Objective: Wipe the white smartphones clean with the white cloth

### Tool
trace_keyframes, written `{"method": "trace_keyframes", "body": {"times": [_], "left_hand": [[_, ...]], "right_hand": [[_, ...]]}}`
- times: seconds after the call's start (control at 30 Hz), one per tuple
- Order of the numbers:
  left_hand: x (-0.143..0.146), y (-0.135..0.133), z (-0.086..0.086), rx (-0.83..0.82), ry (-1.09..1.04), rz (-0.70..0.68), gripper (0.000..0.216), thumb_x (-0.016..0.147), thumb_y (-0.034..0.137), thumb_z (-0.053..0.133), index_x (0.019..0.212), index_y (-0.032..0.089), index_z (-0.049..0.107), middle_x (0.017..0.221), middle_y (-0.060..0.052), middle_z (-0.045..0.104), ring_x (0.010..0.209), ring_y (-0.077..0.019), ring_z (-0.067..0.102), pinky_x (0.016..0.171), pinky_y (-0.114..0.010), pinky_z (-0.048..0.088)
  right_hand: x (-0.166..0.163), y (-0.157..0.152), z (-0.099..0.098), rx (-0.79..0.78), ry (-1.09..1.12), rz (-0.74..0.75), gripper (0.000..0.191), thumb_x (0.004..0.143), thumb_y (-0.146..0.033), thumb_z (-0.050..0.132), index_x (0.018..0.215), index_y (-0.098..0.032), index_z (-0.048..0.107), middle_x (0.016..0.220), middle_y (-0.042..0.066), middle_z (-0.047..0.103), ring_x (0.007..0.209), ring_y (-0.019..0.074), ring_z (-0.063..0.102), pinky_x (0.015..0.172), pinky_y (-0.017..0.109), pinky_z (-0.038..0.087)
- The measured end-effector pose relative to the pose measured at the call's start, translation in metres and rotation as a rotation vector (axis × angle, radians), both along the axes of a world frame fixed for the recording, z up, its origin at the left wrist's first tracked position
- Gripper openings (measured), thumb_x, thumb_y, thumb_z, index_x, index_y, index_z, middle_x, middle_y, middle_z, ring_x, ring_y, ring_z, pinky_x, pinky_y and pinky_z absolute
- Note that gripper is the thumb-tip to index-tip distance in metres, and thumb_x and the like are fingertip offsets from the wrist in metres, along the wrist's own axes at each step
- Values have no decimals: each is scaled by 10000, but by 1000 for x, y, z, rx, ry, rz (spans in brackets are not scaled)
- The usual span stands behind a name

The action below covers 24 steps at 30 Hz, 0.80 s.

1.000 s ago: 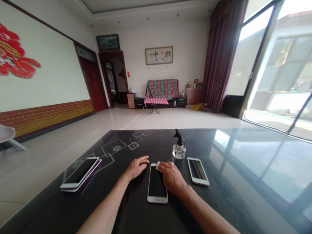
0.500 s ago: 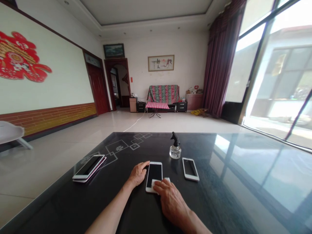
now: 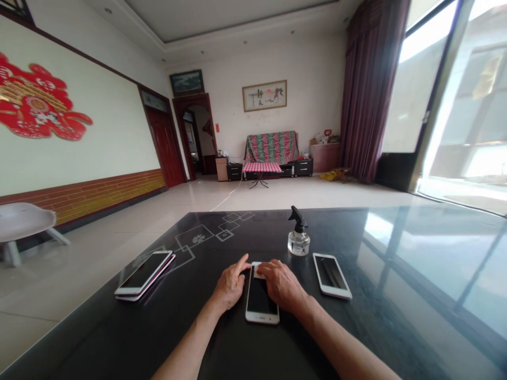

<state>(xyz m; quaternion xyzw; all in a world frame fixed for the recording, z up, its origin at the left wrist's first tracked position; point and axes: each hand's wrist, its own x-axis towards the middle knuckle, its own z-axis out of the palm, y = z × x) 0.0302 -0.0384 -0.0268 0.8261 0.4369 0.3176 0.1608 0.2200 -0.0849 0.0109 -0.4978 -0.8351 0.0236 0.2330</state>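
A white-framed smartphone (image 3: 262, 301) lies screen up on the dark table in front of me. At its upper left edge is my left hand (image 3: 232, 283), fingers extended and one fingertip near the phone's top corner. My right hand (image 3: 283, 283) presses a white wipe (image 3: 258, 273) onto the upper part of the screen; most of the wipe is hidden under the fingers. To the right lies another white phone (image 3: 331, 275). Behind it stands a clear spray bottle (image 3: 298, 240) with a black trigger head.
Stacked phones (image 3: 146, 274) lie on the left of the glossy black table (image 3: 174, 338). A pale chair (image 3: 27, 221) stands on the floor at far left. Across the room are a small checked table (image 3: 262, 167) and a cloth-draped object (image 3: 272, 146). Tall windows are at right.
My right hand has moved with the wipe from the phone's lower end up to its top end. The left hand's fingers have lifted and spread slightly. The camera view has tilted and turned left.
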Motion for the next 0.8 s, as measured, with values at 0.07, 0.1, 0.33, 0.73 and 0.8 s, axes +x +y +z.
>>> {"method": "trace_keyframes", "body": {"times": [0.07, 0.1, 0.33, 0.73, 0.8], "left_hand": [[0, -1, 1, -5, -3, 4, 658, 762, 70, 393, 1402, 224, 366, 1189, 2, 654, 1136, -175, 557, 1049, -335, 387], [0, -2, 2, -9, -2, 6, 655, 765, 72, 393, 1402, 221, 365, 1194, 0, 652, 1138, -175, 557, 1051, -335, 385], [1, -3, 6, -40, 11, 21, 632, 781, 76, 393, 1403, 186, 367, 1204, -12, 649, 1154, -181, 555, 1062, -333, 376], [0, 0, 2, -52, -25, 13, 652, 771, 58, 387, 1403, 220, 367, 1198, 15, 654, 1171, -179, 545, 1068, -340, 369], [0, 1, 1, -51, -26, 11, 653, 769, 58, 388, 1402, 218, 370, 1198, 17, 654, 1179, -179, 539, 1071, -337, 365]], "right_hand": [[2, 9, -1, 5, -4, -11, 331, 803, -72, 391, 957, -191, 658, 1008, 50, 679, 937, 175, 565, 885, 264, 376], [3, 12, -2, 7, -4, -17, 329, 797, -69, 393, 950, -189, 659, 1000, 52, 681, 934, 174, 569, 883, 262, 377], [0, 25, -4, 23, 12, -47, 311, 797, -69, 397, 926, -174, 659, 972, 64, 687, 933, 167, 592, 873, 247, 382], [-12, -3, 2, 23, -7, 13, 254, 793, -94, 431, 854, -188, 660, 925, 39, 681, 908, 165, 567, 849, 254, 382], [-12, -7, 2, 20, -9, 33, 262, 791, -88, 426, 862, -187, 657, 934, 39, 679, 928, 164, 565, 858, 253, 380]]}}
